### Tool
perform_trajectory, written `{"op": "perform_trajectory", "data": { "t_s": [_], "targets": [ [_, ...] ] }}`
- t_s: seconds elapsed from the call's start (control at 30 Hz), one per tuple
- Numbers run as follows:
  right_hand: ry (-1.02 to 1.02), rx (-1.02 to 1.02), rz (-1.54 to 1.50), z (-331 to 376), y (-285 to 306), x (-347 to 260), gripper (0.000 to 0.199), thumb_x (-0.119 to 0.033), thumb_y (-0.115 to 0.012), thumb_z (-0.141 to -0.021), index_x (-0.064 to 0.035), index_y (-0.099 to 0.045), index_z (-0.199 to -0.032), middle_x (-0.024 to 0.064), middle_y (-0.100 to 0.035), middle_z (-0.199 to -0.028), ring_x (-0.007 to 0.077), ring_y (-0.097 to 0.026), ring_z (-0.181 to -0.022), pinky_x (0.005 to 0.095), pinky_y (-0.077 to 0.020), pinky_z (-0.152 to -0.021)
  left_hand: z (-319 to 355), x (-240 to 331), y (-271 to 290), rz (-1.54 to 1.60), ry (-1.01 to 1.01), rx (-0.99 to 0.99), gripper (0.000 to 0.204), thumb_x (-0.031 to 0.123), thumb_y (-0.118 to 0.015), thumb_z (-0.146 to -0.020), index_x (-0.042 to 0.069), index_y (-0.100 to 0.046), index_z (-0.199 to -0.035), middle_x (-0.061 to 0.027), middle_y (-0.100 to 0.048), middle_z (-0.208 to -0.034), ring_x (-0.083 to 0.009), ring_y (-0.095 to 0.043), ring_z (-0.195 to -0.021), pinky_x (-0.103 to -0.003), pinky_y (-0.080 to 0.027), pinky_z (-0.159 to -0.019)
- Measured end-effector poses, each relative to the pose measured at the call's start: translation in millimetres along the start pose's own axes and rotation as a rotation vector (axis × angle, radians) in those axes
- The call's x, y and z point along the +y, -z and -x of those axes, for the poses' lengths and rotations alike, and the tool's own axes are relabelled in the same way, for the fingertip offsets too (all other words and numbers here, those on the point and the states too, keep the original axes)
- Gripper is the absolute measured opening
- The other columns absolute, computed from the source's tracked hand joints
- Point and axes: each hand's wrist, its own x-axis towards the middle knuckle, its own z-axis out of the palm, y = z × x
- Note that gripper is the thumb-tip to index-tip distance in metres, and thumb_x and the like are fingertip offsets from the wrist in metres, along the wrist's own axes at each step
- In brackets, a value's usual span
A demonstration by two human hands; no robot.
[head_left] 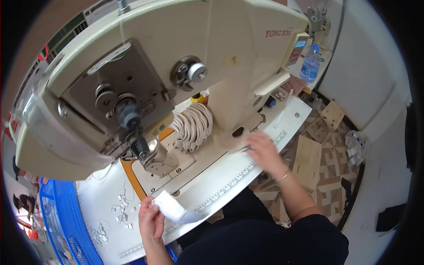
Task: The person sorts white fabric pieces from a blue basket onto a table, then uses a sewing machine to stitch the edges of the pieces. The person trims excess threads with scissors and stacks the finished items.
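Note:
My left hand [152, 219], closed, pinches the upper left corner of a small white fabric piece [174, 208] at the front edge of the sewing table. The rest of that piece slants down to the right, over a ruler strip. My right hand [264, 152] is above the right part of the machine bed, smeared by motion; whether it holds anything is unclear. Over both hands looms a large cream sewing machine [238, 39]. A fanned stack of off-white curved fabric pieces [194, 127] sits on the bed, between the needle area [154, 159] and the machine's upright column.
Thread scraps [121, 212] litter the white tabletop [104, 190] at left, beside a blue plastic basket [73, 221]. A water bottle [311, 64] stands at the far right. Boards [308, 161] and a plastic bag [355, 148] lie on the patterned floor. Other people [25, 203] appear at far left.

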Motion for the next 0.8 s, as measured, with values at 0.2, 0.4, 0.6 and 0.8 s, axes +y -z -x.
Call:
{"op": "perform_trajectory", "data": {
  "t_s": [0.2,0.4,0.6,0.8],
  "targets": [
    [-0.154,-0.232,-0.111,21,24,46,0.022,-0.010,-0.056,-0.079,0.0001,-0.060,-0.099,0.0176,-0.060,-0.099,0.0338,-0.054,-0.096,0.0389,-0.0431,-0.085,-11,-11,-42,-0.125,0.069,0.009,0.031,-0.001,-0.059,-0.080,0.003,-0.050,-0.110,-0.0030,-0.060,-0.085,-0.0104,-0.058,-0.077,-0.024,-0.050,-0.070],
    [-0.503,0.259,0.159,23,0,70,0.021,-0.010,-0.042,-0.088,0.0010,-0.056,-0.100,0.0200,-0.059,-0.089,0.0353,-0.055,-0.088,0.0397,-0.0437,-0.078,4,-3,-50,-0.201,-0.051,0.048,0.029,0.001,-0.060,-0.081,0.003,-0.050,-0.109,-0.0014,-0.060,-0.084,-0.0071,-0.056,-0.075,-0.021,-0.048,-0.068],
    [-0.580,-0.187,0.136,12,-19,50,0.032,-0.025,-0.052,-0.084,0.0019,-0.056,-0.101,0.0251,-0.059,-0.090,0.0401,-0.056,-0.085,0.0429,-0.0438,-0.076,8,1,-48,-0.222,-0.149,0.031,0.029,-0.002,-0.058,-0.081,0.002,-0.050,-0.108,-0.0027,-0.061,-0.084,-0.0068,-0.058,-0.073,-0.020,-0.050,-0.064],
    [-0.511,-0.775,0.040,-27,36,-16,0.036,-0.031,-0.064,-0.075,-0.0012,-0.064,-0.097,0.0207,-0.062,-0.086,0.0337,-0.060,-0.079,0.0393,-0.0460,-0.071,11,6,-42,-0.240,-0.160,0.077,0.029,-0.001,-0.058,-0.082,0.002,-0.049,-0.109,-0.0028,-0.061,-0.085,-0.0071,-0.058,-0.074,-0.020,-0.051,-0.066]
  ]
}}
